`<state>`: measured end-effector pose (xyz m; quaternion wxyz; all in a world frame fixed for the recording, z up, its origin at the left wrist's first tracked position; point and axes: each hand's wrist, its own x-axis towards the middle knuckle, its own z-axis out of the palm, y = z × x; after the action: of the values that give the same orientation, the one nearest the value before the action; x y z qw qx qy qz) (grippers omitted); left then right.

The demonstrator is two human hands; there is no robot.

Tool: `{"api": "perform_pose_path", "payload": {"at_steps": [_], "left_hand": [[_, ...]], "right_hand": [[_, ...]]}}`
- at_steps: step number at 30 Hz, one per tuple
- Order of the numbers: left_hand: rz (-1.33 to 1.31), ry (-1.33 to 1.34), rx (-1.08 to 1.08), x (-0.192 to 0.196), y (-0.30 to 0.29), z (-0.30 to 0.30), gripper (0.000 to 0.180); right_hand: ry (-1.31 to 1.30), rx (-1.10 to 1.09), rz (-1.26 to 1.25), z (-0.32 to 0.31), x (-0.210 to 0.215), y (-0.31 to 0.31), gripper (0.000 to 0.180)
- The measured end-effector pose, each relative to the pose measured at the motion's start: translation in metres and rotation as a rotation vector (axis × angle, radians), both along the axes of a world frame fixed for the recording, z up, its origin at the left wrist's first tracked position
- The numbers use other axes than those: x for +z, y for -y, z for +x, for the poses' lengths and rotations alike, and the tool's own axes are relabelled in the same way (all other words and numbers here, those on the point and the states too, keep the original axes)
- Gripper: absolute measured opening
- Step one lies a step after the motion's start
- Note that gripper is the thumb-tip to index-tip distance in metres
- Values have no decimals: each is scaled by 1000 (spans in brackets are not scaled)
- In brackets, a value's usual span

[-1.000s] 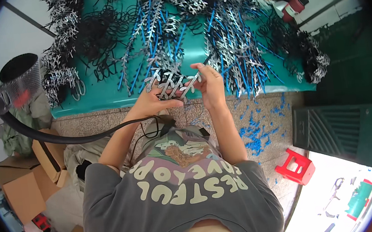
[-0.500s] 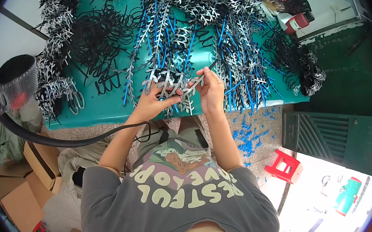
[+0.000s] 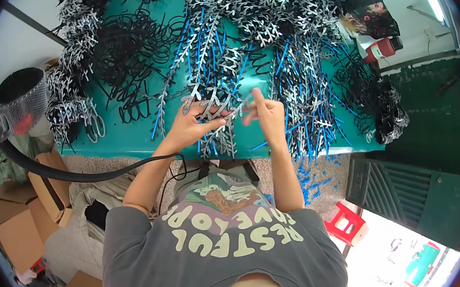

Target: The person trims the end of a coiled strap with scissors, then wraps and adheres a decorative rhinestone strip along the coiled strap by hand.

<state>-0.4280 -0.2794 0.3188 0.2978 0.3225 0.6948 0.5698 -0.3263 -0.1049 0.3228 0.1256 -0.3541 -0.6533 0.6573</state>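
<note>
A glittery silver leaf-shaped branch strip (image 3: pixel 212 103) is pinched in my left hand (image 3: pixel 187 126), its thumb along the near side and its fingers partly hidden behind the leaves. My right hand (image 3: pixel 270 118) is just right of the strip's blurred right end. Its index finger points up and away from the thumb, whose tip is smeared by motion; I see nothing firmly gripped there. Below my left hand, more silver leafy strands (image 3: pixel 224 141) hang at the table's near edge.
Silver leafy strands with blue strips (image 3: pixel 304 81) cover the right of the green table (image 3: pixel 135 133). Tangled black cords (image 3: pixel 132 48) lie at left. A hose with a mesh-covered nozzle (image 3: pixel 24 102) stands left. A red bottle (image 3: pixel 382 49) is at far right. A red stool (image 3: pixel 346 225) sits on the floor.
My right hand has moved slightly right and down, its index finger now straightened away from the strip's end. My left hand keeps its hold. The whole view has shifted a little.
</note>
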Motion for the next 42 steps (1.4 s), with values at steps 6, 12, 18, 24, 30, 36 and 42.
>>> {"api": "perform_pose_path", "payload": {"at_steps": [6, 12, 18, 24, 30, 36, 42], "left_hand": [[-160, 164, -49, 31, 3, -17, 24], [-46, -20, -179, 37, 1, -26, 23], [8, -84, -273, 36, 1, -31, 20], [14, -109, -265, 38, 2, -27, 21], [-30, -11, -310, 35, 3, -32, 21], [-68, 99, -233, 35, 5, -34, 25], [-78, 27, -258, 32, 6, -38, 25]], "right_hand": [[-311, 395, 821, 6, 20, -1, 33], [-326, 554, 753, 0, 25, -5, 30], [-356, 561, 417, 7, 25, 1, 27], [-344, 538, 305, 10, 26, 6, 26], [-295, 500, 539, 13, 19, 13, 20], [-347, 404, 543, 8, 28, 23, 21], [-380, 406, 498, 5, 28, 22, 21]]}}
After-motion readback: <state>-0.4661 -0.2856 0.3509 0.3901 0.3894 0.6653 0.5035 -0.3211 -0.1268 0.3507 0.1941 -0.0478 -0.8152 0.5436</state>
